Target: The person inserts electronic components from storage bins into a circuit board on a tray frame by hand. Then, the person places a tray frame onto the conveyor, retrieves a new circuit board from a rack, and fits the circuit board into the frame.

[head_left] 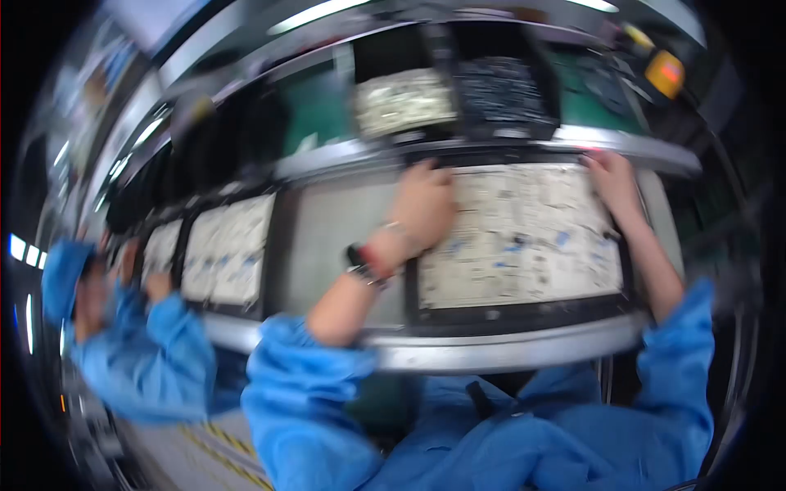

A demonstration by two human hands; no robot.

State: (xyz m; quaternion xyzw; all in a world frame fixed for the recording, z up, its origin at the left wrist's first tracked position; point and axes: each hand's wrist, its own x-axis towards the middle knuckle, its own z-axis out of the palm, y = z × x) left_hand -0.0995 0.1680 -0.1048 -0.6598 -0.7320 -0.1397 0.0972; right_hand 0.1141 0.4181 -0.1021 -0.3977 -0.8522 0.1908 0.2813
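Note:
In front of me on the work line lies a pale circuit board panel (524, 245) with small dark and blue parts on it, set in a black frame (524, 317). My left hand (426, 204), with a dark band and a bracelet at its wrist, is over the panel's upper left edge with its fingers curled. At the upper right corner, my right hand (612, 184) has its fingers pinched together close to the frame. Motion blur hides what, if anything, is between the fingers of either hand.
Behind the panel stand a black bin (405, 56) of pale parts and another bin (499, 37) of dark parts. A metal rail (508, 350) runs along the front. To the left, a co-worker in blue (139, 360) works at more framed boards (229, 254).

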